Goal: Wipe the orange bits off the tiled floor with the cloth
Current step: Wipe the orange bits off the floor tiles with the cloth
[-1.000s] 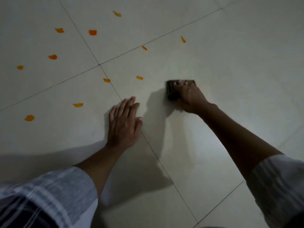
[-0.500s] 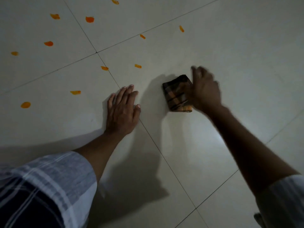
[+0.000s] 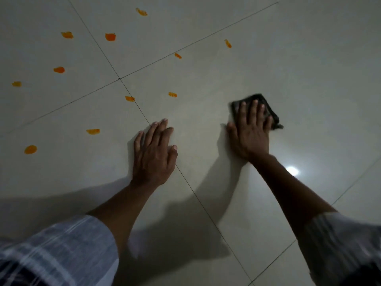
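Cloth (image 3: 270, 113) looks soft, light, prob slides easy on glossy floor (image 3: 309, 58): right hand (image 3: 250, 131) flat on it, pressing w/ palm, not gripping; left hand (image 3: 153, 153) open, empty.

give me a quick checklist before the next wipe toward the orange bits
1. Right hand flat on the cloth: ok.
2. Left hand braced on the tiled floor, off the cloth: ok.
3. Path to the nearest orange bit free of obstacles: ok.
4. Floor clean of bits: not ok, many remain to the left and ahead.
5. Cloth underside clean: cannot tell.
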